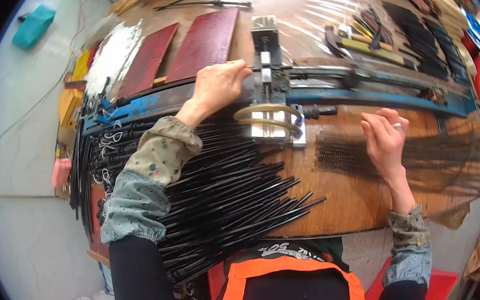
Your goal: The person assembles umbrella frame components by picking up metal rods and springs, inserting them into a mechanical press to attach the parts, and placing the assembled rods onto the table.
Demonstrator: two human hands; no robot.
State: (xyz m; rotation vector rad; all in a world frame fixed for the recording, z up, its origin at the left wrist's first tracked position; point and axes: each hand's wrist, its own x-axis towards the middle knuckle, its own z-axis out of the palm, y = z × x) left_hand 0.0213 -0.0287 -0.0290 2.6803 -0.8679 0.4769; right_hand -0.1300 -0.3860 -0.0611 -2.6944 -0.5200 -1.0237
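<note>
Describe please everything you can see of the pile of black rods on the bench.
The pile of black rods is a big heap of thin, straight, glossy sticks, plastic or coated metal by the look. They lie flat, fanned roughly parallel, slanting from lower left to upper right across the wooden bench. Some lower ends pass over the near edge. The left hand reaches above the heap, its sleeve lying across the rods. The upper ends reach near the metal press.
</note>
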